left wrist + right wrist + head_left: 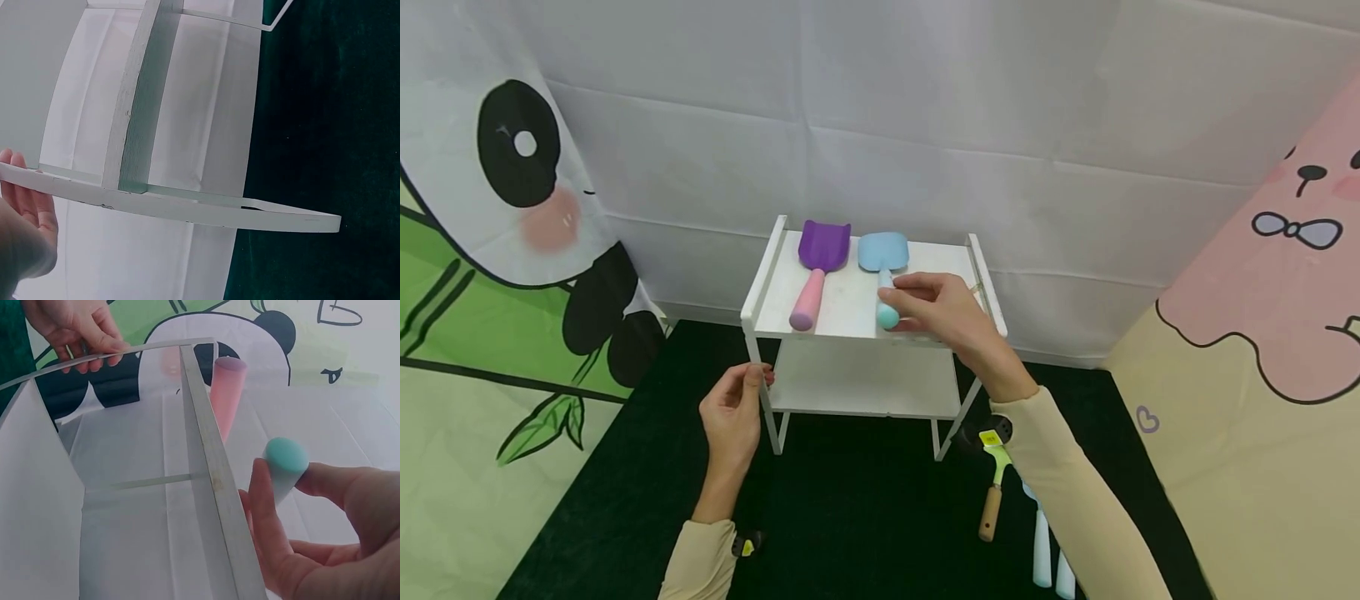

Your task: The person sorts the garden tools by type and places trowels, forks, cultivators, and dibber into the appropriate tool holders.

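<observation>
A white two-tier shelf (865, 379) carries two toy shovels on its top. On the left lies a shovel with a purple scoop (824, 245) and pink handle (227, 394). Beside it, the blue shovel (883, 250) has a pale handle with a mint-green end (287, 455). My right hand (943, 310) pinches this handle near its end, thumb on one side and fingers on the other. My left hand (733, 412) grips the shelf's left front leg (187, 209), thumb on one side and fingers behind; the palm is partly out of the left wrist view.
Below my right forearm, a green tool with a wooden handle (990, 512) lies on the dark green floor (850, 517). Light blue handles (1042, 550) lie near it, partly covered by the sleeve. White and printed cloth walls (925, 108) surround the shelf.
</observation>
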Action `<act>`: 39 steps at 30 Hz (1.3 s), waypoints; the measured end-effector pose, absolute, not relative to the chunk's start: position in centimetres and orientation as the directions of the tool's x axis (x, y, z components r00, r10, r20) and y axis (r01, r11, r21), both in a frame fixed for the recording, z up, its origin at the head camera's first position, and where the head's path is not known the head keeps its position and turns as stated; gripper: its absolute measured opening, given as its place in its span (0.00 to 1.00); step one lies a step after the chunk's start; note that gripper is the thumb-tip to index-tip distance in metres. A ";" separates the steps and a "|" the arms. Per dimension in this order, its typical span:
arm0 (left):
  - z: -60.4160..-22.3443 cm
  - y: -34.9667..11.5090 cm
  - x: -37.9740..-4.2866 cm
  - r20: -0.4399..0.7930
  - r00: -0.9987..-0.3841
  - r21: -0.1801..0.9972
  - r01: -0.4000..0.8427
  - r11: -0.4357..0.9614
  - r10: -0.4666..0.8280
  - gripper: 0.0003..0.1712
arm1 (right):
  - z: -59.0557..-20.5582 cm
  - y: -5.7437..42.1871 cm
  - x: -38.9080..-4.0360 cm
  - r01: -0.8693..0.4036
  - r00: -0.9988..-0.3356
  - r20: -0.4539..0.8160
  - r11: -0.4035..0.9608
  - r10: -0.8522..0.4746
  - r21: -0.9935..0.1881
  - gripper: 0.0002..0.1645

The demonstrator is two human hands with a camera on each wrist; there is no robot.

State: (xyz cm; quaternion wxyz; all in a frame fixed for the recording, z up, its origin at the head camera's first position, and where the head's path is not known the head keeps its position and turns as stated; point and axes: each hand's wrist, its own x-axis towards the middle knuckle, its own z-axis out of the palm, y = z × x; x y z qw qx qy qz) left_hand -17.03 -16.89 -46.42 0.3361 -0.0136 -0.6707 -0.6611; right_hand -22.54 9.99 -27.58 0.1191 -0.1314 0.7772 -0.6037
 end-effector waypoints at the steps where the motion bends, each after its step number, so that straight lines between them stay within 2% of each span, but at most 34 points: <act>1: -46.4 -16.9 -17.0 0.467 -0.774 0.878 0.461 0.124 -0.427 0.13 | -27.5 9.9 -22.6 -0.060 -0.938 -0.026 0.238 -0.345 -0.970 0.34; 7: -46.4 -16.9 -17.1 0.467 -0.773 0.880 0.456 0.134 -0.430 0.11 | -27.6 9.3 -22.9 -0.099 -0.943 0.008 0.258 -0.332 -0.961 0.33; 12: -46.5 -16.9 -17.2 0.476 -0.771 0.875 0.463 0.141 -0.424 0.12 | -27.8 9.0 -22.9 -0.173 -0.940 0.055 0.332 -0.338 -0.927 0.30; 18: -46.5 -16.9 -17.2 0.468 -0.777 0.879 0.458 0.132 -0.421 0.12 | -27.9 9.0 -22.8 -0.194 -0.947 0.071 0.384 -0.312 -0.903 0.28; 29: -43.8 -16.0 -15.8 0.501 -0.760 0.861 0.488 0.146 -0.415 0.12 | -28.3 9.6 -21.9 -0.252 -0.942 0.138 0.371 -0.306 -0.894 0.27; 39: -43.5 -16.0 -15.6 0.491 -0.765 0.866 0.480 0.140 -0.417 0.12 | -29.0 10.4 -20.2 -0.329 -0.922 0.232 0.313 -0.309 -0.891 0.23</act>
